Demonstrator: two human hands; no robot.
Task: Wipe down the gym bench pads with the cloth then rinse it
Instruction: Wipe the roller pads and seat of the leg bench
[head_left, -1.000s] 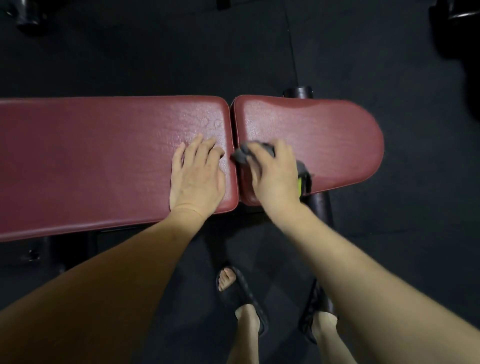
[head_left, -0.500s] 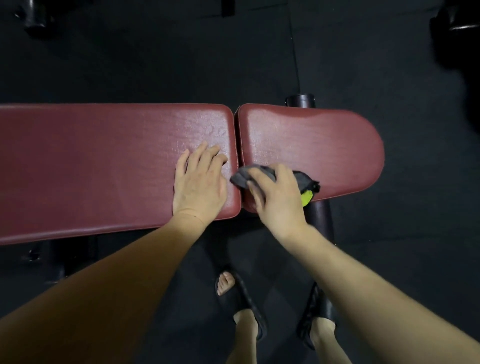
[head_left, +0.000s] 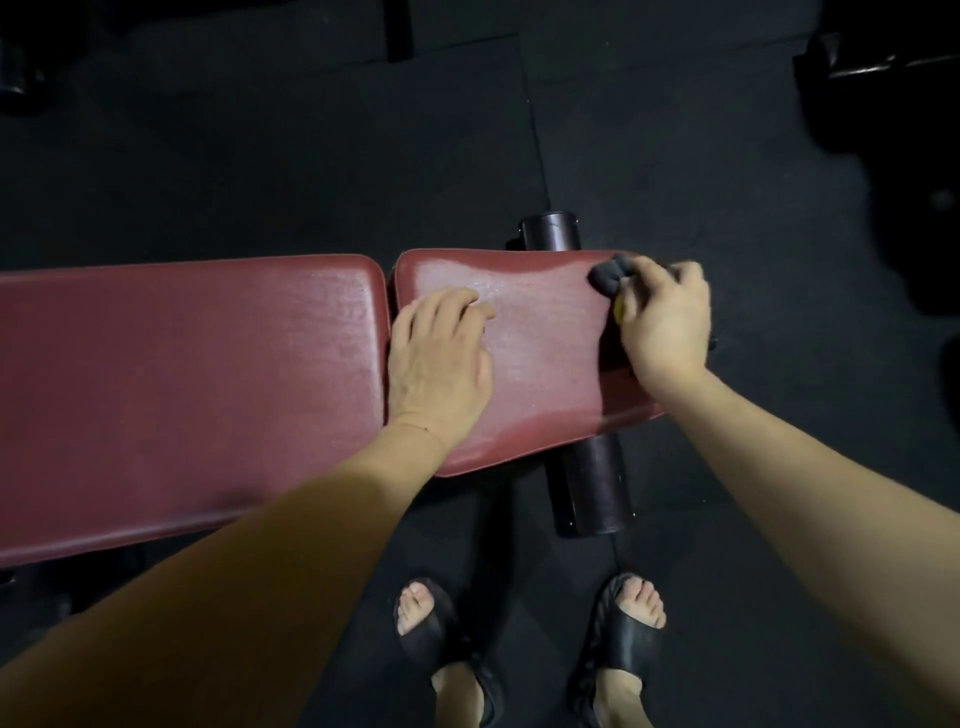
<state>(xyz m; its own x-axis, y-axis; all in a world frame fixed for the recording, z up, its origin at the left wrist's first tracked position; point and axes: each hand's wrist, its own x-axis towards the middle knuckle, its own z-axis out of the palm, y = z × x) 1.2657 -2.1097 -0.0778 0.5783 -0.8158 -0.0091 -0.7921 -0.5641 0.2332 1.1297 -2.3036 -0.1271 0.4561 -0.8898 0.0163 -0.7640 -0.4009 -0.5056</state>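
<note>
With my left hand flat, fingers loosely spread on the short maroon vinyl seat pad, my right hand pinches the bunched dark grey cloth at its far edge, where I judge it could slip off onto the floor.

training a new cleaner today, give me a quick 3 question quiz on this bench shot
1. True or false: the left hand lies flat on the short pad.
2. Which hand grips the cloth?
   A. left
   B. right
   C. both
3. Fill in: the cloth sits near the short pad's ____ edge, away from the person.

Key
1. True: its fingers lie straight on the pad, just right of the gap beside the long pad.
2. B: the right hand curls round the cloth.
3. Far.
</note>
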